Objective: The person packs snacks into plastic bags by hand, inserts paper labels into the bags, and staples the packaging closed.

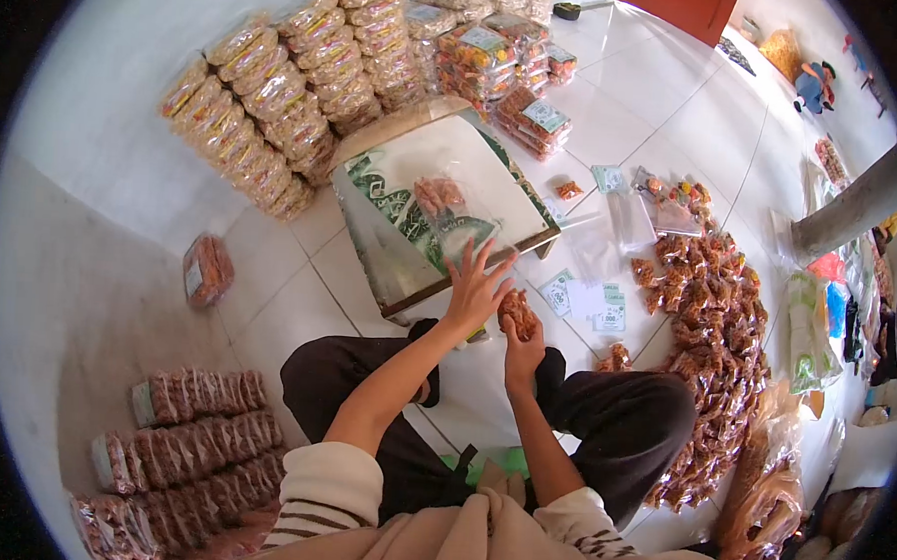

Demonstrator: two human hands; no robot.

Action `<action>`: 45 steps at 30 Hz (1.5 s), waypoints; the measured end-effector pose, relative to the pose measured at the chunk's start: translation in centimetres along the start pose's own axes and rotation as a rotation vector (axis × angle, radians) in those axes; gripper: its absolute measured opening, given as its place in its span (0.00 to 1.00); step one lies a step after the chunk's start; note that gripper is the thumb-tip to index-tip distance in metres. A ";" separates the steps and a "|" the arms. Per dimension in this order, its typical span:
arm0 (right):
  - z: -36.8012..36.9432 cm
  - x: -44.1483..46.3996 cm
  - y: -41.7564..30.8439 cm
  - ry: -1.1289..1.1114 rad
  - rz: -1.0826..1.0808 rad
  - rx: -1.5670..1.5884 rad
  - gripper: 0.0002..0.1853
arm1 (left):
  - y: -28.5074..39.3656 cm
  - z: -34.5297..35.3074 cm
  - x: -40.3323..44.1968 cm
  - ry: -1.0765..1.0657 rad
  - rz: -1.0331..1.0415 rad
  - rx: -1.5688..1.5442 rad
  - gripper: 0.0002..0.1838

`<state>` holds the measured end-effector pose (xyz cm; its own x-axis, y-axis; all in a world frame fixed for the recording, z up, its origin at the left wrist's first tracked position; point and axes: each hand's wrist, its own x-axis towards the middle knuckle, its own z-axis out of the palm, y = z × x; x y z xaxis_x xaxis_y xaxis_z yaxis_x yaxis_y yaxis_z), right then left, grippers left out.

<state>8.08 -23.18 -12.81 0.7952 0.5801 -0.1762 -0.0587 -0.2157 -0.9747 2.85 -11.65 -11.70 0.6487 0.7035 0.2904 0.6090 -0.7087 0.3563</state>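
My left hand [478, 293] reaches over the near edge of a low table [503, 172], fingers spread and nothing held in them. Just beyond its fingertips, a clear plastic bag [440, 198] partly filled with reddish-brown snack packets lies on the tabletop. My right hand [521, 351] is closed around a small packet of reddish-brown snacks [517, 311], close to the table's near right corner. Printed label cards [558, 293] and clear empty bags [590, 244] lie on the floor to the right of the table.
A large heap of small snack packets [711, 342] covers the floor at right. Packed bags [307, 84] stand in stacks along the left wall, with filled bags [476, 56] behind the table. Rows of packed snacks [191, 444] lie at lower left. A grey post [852, 213] leans at right.
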 end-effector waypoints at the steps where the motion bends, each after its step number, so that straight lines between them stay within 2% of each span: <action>1: 0.4 0.2 -0.7 -0.024 -0.063 0.031 0.24 | 0.0 0.1 0.1 -0.023 -0.017 -0.063 0.21; 2: 0.9 1.0 -0.5 -0.027 -0.056 0.033 0.24 | 0.0 0.1 0.2 -0.029 -0.021 -0.059 0.21; 5: 2.3 3.2 -0.4 -0.035 -0.221 -0.008 0.21 | 0.5 -0.8 0.5 -0.019 -0.054 -0.155 0.20; 8: 3.7 5.0 -0.9 -0.162 -0.220 0.049 0.20 | 0.6 -1.3 0.8 -0.050 -0.119 -0.204 0.20; 9: 4.1 5.7 -1.2 -0.190 -0.187 -0.107 0.19 | 0.6 -1.3 0.9 -0.020 -0.071 -0.203 0.20; 10: 4.6 6.1 -1.3 -0.202 -0.191 -0.105 0.19 | 0.5 -1.5 0.8 0.009 -0.024 -0.201 0.20; 12: 5.8 6.9 -1.6 -0.350 -0.257 0.333 0.20 | 0.0 -2.0 0.7 0.027 0.011 -0.137 0.21; 14: 7.3 8.3 -1.7 -0.318 -0.329 0.363 0.19 | -0.6 -2.8 1.2 0.129 0.020 -0.241 0.20; 15: 7.5 9.1 -1.8 -0.293 -0.439 0.084 0.20 | -1.4 -2.5 2.1 0.208 -0.114 -0.280 0.18; 16: 7.8 9.5 -2.6 -0.260 -0.544 -0.197 0.21 | -3.3 -1.6 3.1 0.214 -0.117 -0.275 0.18; 18: 8.3 10.4 -2.8 -0.274 -0.515 -0.268 0.22 | -7.8 0.1 6.0 0.532 -0.198 -0.555 0.16; 20: 9.0 11.7 -1.6 -0.325 -0.645 -0.150 0.22 | -11.9 0.3 9.0 0.475 -0.186 -0.443 0.15; 22: 9.7 12.4 -1.3 -0.340 -0.622 -0.089 0.22 | -13.6 -0.1 10.7 0.408 -0.175 -0.335 0.14; 24: 9.8 12.1 -1.9 -0.356 -0.587 -0.030 0.22 | -13.4 -1.3 11.4 0.353 -0.060 -0.115 0.14; 25: 9.4 11.6 -3.2 -0.352 -0.527 -0.081 0.21 | -13.3 -1.6 11.4 0.289 0.033 -0.221 0.18; 26: 9.3 11.4 -3.9 -0.347 -0.470 -0.129 0.21 | -12.8 -1.7 11.0 0.283 0.027 -0.225 0.18; 28: 9.7 11.7 -3.1 -0.320 -0.508 -0.166 0.21 | -11.3 -1.6 9.6 0.146 0.279 -0.353 0.25; 29: 9.9 11.9 -2.6 -0.292 -0.556 -0.201 0.21 | -11.0 -1.1 9.1 0.114 0.268 -0.317 0.30; 30: 10.2 12.1 -2.6 -0.296 -0.557 -0.200 0.21 | -10.8 -1.0 8.9 0.116 0.266 -0.314 0.30; 33: 10.4 12.0 -2.2 -0.292 -0.635 -0.037 0.25 | -10.2 -0.8 7.8 0.142 0.316 -0.146 0.29; 35: 9.9 12.1 -2.3 -0.376 -0.499 -0.089 0.25 | -9.5 -1.2 7.2 0.095 0.356 -0.099 0.28; 36: 10.0 12.1 -2.0 -0.375 -0.499 -0.088 0.25 | -9.3 -1.2 7.0 0.094 0.359 -0.097 0.28; 38: 10.3 12.4 -0.6 -0.294 -0.637 -0.072 0.25 | -8.8 -1.3 6.6 0.111 0.322 -0.123 0.22; 41: 9.7 11.9 -0.1 -0.300 -0.552 -0.194 0.23 | -7.9 -1.1 6.2 0.099 0.321 -0.148 0.16; 45: 9.0 11.2 -1.7 -0.420 -0.595 -0.085 0.24 | -6.5 -1.4 5.4 0.162 0.317 -0.194 0.15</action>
<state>11.64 -9.22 -14.40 0.3786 0.8667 0.3246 0.3715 0.1789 -0.9110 1.74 -3.18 -11.23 0.7007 0.4623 0.5434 0.2829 -0.8792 0.3833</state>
